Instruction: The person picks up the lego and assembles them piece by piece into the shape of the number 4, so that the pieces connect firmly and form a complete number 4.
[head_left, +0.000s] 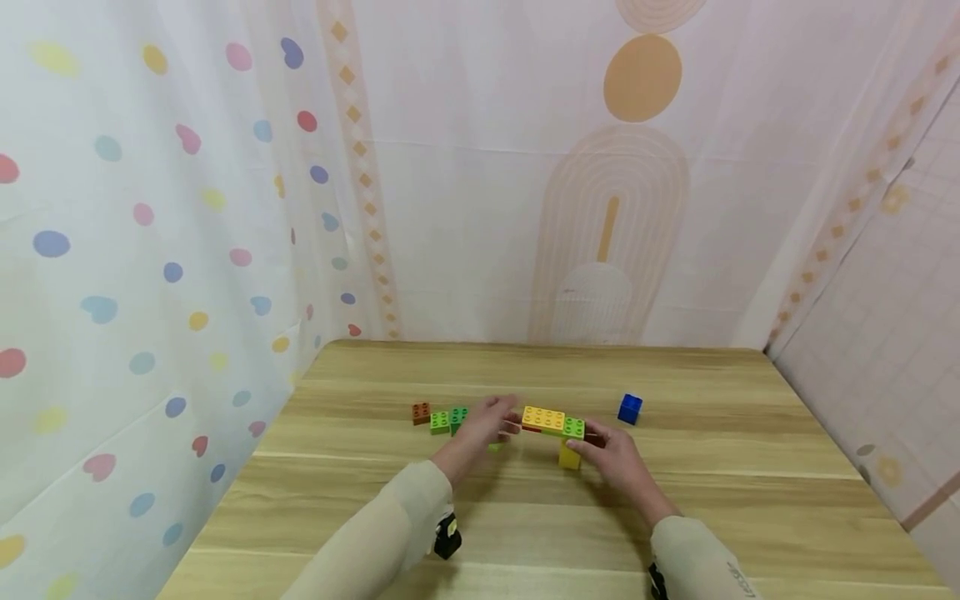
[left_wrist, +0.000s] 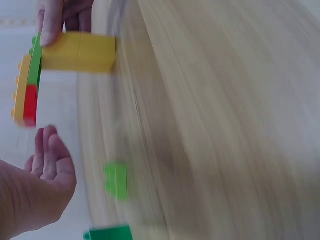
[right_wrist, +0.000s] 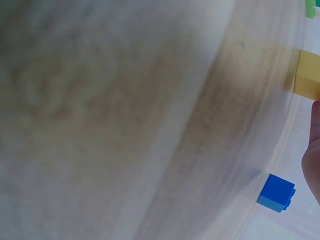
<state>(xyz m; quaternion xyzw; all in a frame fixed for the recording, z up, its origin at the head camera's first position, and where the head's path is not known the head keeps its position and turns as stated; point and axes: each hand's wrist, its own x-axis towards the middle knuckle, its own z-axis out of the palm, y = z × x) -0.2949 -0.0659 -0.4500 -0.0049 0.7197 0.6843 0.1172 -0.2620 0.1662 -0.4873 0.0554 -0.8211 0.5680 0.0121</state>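
Two yellow bricks [left_wrist: 79, 51] are stacked as a post, with a light green brick [head_left: 573, 427] across the top. An orange-yellow brick [head_left: 543, 418] lies over the green one and juts left, a red brick [left_wrist: 30, 105] beneath its end. My right hand [head_left: 618, 458] grips the build at its right side, thumb at the joint of green and yellow; most of its other fingers are hidden behind. To the left, my left hand [head_left: 483, 429] is held with loosely bent fingers, apart from the red brick and holding nothing in the left wrist view.
Below the left hand a small light green brick [left_wrist: 116, 181] sits on the wooden table [head_left: 360, 500]. Further left stand a dark green brick [head_left: 458, 418], a lime brick [head_left: 439, 422] and a brown brick [head_left: 422, 413]. A blue brick [head_left: 630, 409] stands at the back right.
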